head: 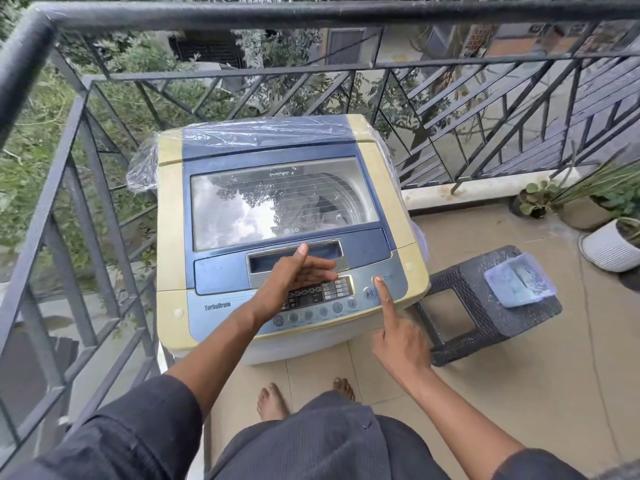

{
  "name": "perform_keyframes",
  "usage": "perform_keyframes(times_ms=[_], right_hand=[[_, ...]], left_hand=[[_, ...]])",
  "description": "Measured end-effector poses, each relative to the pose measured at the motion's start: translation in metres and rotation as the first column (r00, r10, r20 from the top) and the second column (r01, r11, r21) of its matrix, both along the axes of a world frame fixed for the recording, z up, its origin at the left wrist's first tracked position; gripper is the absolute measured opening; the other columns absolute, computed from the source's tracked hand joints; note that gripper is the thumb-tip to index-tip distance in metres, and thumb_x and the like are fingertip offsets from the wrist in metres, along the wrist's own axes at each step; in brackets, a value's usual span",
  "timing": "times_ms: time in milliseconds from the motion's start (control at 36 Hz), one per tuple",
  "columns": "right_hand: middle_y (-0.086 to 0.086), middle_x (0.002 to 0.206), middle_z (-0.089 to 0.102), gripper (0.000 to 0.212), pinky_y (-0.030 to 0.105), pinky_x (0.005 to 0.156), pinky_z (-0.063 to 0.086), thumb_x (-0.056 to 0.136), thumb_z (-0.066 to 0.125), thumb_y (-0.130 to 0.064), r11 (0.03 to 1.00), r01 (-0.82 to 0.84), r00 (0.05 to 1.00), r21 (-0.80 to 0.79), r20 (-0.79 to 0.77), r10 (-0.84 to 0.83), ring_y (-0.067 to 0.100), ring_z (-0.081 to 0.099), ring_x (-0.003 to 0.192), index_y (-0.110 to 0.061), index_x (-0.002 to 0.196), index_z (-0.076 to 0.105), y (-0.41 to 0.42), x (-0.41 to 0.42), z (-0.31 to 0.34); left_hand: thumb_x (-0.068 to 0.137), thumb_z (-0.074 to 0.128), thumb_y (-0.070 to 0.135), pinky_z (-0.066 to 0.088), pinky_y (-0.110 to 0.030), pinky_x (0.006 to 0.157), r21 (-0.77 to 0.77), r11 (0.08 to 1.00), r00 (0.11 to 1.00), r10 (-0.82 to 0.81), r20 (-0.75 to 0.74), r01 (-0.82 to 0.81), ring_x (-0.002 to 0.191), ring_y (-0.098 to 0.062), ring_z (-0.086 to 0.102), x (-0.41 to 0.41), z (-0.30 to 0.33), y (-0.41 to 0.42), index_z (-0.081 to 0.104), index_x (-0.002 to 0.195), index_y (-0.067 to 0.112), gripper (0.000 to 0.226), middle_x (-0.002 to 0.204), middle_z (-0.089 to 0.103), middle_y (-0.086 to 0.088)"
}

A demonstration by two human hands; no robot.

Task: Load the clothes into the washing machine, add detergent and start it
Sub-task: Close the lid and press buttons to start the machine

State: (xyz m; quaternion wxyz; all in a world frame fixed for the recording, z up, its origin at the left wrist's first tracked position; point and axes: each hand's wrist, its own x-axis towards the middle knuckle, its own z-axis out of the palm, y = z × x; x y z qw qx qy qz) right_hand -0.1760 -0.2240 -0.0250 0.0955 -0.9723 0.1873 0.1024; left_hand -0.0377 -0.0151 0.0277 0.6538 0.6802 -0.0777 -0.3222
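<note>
A top-loading washing machine [173, 216], cream with a blue top, stands on a balcony with its glass lid [284, 206] closed. Clothes show dimly through the glass inside the drum. My left hand [294, 278] hovers over the lid handle and the control panel [322, 299], fingers straight and relaxed, holding nothing. My right hand [398, 334] has its index finger stretched out, the tip pressing a round button [377, 279] at the panel's right end; the other fingers are curled in.
A dark woven stool [460, 306] stands right of the machine with a pale blue plastic tub [519, 280] on it. Potted plants [609, 244] sit at the far right. Black metal railing [86, 188] closes the left and back. Clear plastic sheeting drapes the machine's rear.
</note>
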Motion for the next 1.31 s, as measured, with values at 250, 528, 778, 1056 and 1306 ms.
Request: perform_keyframes(times_ms=[250,528,778,1056,1306], right_hand=[[0.001,0.071,0.050,0.106,0.034,0.055,0.038,0.091,0.055,-0.017,0.991,-0.063,0.995,-0.121,-0.078,0.054,0.029,0.068,0.068,-0.048,0.158,-0.020,-0.005,0.005,0.014],[0.000,0.074,0.053,0.090,0.035,0.059,0.043,0.095,0.050,-0.021,0.999,-0.047,0.998,0.022,-0.038,0.047,0.025,0.054,0.065,-0.037,0.165,-0.003,0.015,0.002,0.024],[-0.002,0.075,0.059,0.086,0.040,0.068,0.056,0.101,0.049,-0.025,0.929,-0.283,0.956,0.238,-0.009,0.294,0.022,0.060,0.067,-0.047,0.161,-0.009,0.032,0.003,0.019],[0.003,0.081,0.062,0.086,0.041,0.067,0.052,0.100,0.047,-0.023,0.894,-0.366,0.927,0.260,0.015,0.375,0.030,0.063,0.072,-0.050,0.160,-0.008,0.046,0.004,0.015],[0.007,0.083,0.066,0.089,0.042,0.068,0.051,0.100,0.045,-0.023,0.869,-0.428,0.899,0.250,0.019,0.437,0.031,0.063,0.071,-0.052,0.159,-0.014,0.052,0.003,0.011]], left_hand=[[0.099,0.023,0.070,0.048,-0.051,0.116,-0.009,1.000,1.000,-0.002,-0.005,0.002,0.118,-0.027,0.073,0.003,-0.002,0.000,0.073,0.125,0.005,0.086,0.114,0.079,-0.015],[0.100,0.020,0.065,0.048,-0.049,0.116,-0.027,1.000,1.000,0.006,0.000,-0.006,0.117,-0.027,0.073,0.002,-0.005,0.001,0.073,0.126,0.004,0.085,0.115,0.079,-0.016],[0.099,0.020,0.066,0.048,-0.046,0.116,-0.010,1.000,1.000,-0.008,0.001,0.008,0.117,-0.024,0.073,0.001,-0.006,0.000,0.073,0.127,0.005,0.085,0.115,0.080,-0.012],[0.088,0.032,0.079,0.055,-0.034,0.107,-0.014,0.998,0.998,-0.053,0.027,0.053,0.113,-0.023,0.075,0.007,-0.008,0.000,0.073,0.126,0.003,0.094,0.111,0.080,-0.013],[0.091,0.033,0.077,0.054,-0.040,0.108,0.005,0.997,0.997,-0.076,0.031,0.075,0.114,-0.025,0.075,0.012,-0.007,0.008,0.074,0.126,0.005,0.090,0.112,0.080,-0.014]])
